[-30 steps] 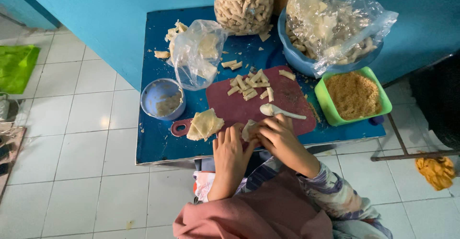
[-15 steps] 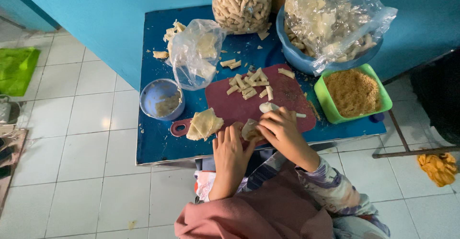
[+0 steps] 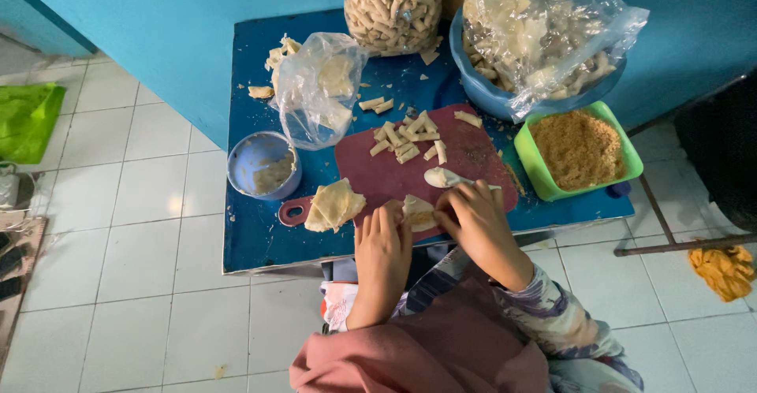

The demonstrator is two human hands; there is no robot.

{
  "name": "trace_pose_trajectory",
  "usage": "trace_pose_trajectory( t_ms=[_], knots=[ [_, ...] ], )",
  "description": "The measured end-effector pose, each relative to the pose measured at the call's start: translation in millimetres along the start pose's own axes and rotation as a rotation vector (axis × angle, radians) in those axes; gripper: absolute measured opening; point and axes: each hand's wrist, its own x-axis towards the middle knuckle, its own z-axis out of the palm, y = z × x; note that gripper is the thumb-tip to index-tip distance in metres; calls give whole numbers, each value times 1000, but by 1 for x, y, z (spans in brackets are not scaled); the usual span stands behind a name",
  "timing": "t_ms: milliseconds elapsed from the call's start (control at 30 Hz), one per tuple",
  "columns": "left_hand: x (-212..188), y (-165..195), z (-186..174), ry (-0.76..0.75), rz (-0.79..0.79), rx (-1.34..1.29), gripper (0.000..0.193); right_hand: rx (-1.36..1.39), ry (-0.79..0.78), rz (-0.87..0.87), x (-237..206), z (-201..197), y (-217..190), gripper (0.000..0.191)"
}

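Green tray (image 3: pixel 627 150): brown crumbs. Small blue bowl (image 3: pixel 246 164): pale paste residue. Large blue basin (image 3: pixel 473 78): a clear bag (image 3: pixel 544 30) of pale pieces. Clear jar (image 3: pixel 394 3) at the table's rear: rolled sticks. A second clear bag (image 3: pixel 315 85) stands left of the maroon cutting board (image 3: pixel 386 174). Left hand (image 3: pixel 382 243) and right hand (image 3: pixel 477 219) both pinch the wrapper piece (image 3: pixel 418 213) at the board's near edge. A spoon (image 3: pixel 443 177) lies just beside the right fingers.

The table (image 3: pixel 260 243) is deep blue, scuffed white along its edges, against a turquoise wall (image 3: pixel 181 38). A maroon cutting board (image 3: pixel 378 176) carries pale beige rolls (image 3: pixel 406 141). The tub (image 3: pixel 623 152) is lime green around golden-brown crumbs (image 3: pixel 578 147); the small bowl (image 3: pixel 240 176) is periwinkle; floor tiles (image 3: pixel 134 283) are white.
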Motion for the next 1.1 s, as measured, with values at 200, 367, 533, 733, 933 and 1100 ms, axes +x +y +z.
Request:
trace_pose_trajectory(
  t_ms=[200, 367, 533, 733, 933, 1100],
  knots=[
    [0, 3, -1, -29, 33, 1, 11, 23, 4, -20, 4, -3, -6, 19],
    [2, 7, -12, -44, 84, -38, 12, 222, 4, -28, 10, -8, -10, 23],
    [3, 7, -10, -39, 88, -31, 13, 517, -91, 59, 12, -8, -12, 22],
    [1, -1, -2, -40, 62, 9, 13, 301, 2, -109, 4, 1, -9, 17],
    [4, 0, -10, -80, 82, -36, 14, 144, 59, -265, -6, 9, -3, 22],
    [9, -6, -30, -144, 256, -22, 22, 65, 66, -405, -11, 8, 3, 30]
  ],
)
